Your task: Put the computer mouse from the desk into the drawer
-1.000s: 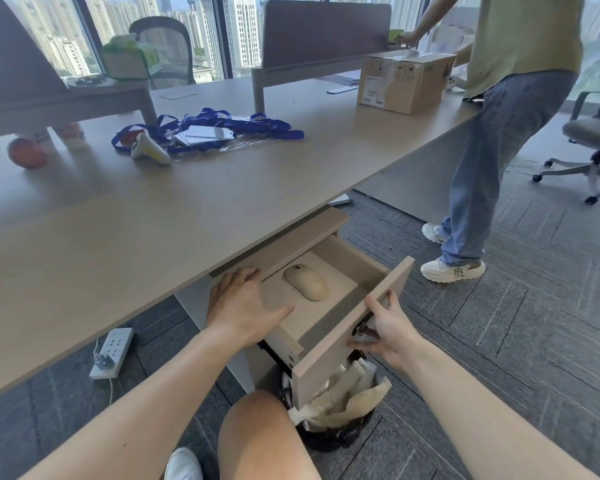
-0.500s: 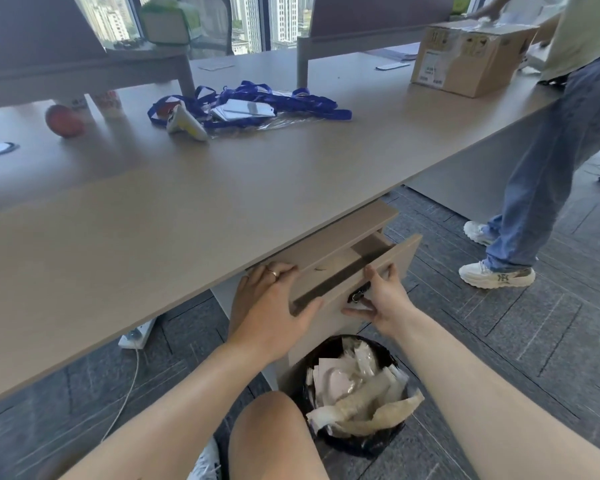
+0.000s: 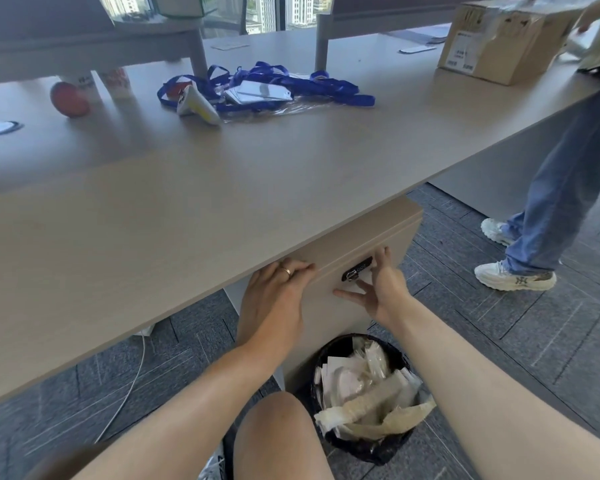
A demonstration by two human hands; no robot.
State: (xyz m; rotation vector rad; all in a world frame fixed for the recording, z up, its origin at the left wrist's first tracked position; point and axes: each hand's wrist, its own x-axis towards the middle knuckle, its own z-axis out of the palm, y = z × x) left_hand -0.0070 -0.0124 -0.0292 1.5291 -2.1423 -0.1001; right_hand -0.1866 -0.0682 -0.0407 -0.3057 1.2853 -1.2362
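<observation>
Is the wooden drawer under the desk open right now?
No, the light wooden drawer sits flush and shut, with the left hand and right hand against its front.

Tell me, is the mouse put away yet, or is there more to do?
Nearly finished. Done: the drawer looks pushed flush under the desk, and no mouse shows on the desktop; it lay inside the drawer a second ago. In hand: the left hand rests at the drawer's top edge, and the right hand spreads open beside the lock. Left: just taking both hands away.

Computer mouse out of sight behind shut drawer [image 3: 354, 258]; bystander [image 3: 568, 161] cropped above the waist.
</observation>
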